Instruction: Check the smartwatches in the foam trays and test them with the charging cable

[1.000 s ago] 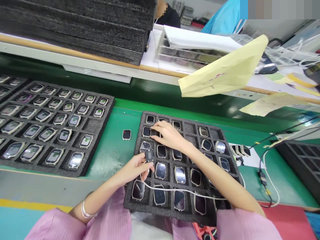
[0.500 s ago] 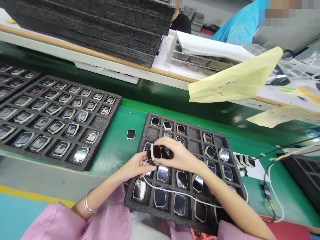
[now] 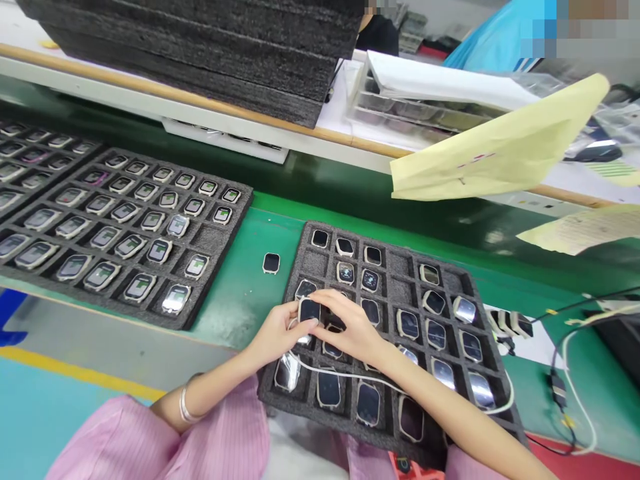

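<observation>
Both my hands meet over the near left part of a black foam tray (image 3: 453, 275) that holds several smartwatch bodies in pockets. My left hand (image 3: 278, 332) and my right hand (image 3: 350, 327) together pinch one watch body (image 3: 309, 309), its dark screen facing up, just above the tray. A white cable (image 3: 350, 379) runs from under my left hand across the tray's near row to the right. Whether a connector sits behind the watch is hidden by my fingers.
A single watch body (image 3: 271, 263) lies on the green bench left of the tray. A larger foam tray (image 3: 205, 235) of lit watches sits at left. Stacked black foam sheets (image 3: 200, 47) and a yellow envelope (image 3: 500, 153) rest on the rear shelf. Cables (image 3: 565, 393) trail at right.
My right hand picked a watch from the tray's far left area and brought it to my left hand; both hands now hold it lower, close over the tray. The view shifted left.
</observation>
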The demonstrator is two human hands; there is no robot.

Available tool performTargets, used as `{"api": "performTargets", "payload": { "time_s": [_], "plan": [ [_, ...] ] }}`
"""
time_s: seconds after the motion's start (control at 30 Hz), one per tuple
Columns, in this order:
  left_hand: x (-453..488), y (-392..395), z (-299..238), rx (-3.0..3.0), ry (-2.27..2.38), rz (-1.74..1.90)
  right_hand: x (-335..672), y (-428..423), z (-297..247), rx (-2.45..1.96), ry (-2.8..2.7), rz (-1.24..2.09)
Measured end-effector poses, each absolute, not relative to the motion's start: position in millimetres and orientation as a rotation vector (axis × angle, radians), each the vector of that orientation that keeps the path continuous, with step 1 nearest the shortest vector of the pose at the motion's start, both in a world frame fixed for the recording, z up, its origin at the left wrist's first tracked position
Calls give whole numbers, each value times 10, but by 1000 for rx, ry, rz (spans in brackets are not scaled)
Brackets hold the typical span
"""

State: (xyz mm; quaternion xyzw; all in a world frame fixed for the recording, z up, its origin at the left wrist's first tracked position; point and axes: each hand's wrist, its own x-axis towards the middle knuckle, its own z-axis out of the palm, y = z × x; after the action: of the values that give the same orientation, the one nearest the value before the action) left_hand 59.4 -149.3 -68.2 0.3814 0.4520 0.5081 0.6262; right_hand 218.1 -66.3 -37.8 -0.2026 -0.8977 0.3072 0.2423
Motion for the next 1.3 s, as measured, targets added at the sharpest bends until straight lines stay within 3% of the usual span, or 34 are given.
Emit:
{"api": "performTargets", "payload": {
  "time_s": [0.17, 0.7, 1.3],
  "plan": [
    [615, -1533, -650, 939, 1105, 1042, 2218, -700, -346, -607, -2496, 848],
    [531, -1524, -650, 825, 883, 1134, 2137, -682, -313, -500, -2468, 869],
    [563, -1563, -666, 923, 1045, 1088, 2188, -683, -292, -480, -2522, 795]
  ]
}}
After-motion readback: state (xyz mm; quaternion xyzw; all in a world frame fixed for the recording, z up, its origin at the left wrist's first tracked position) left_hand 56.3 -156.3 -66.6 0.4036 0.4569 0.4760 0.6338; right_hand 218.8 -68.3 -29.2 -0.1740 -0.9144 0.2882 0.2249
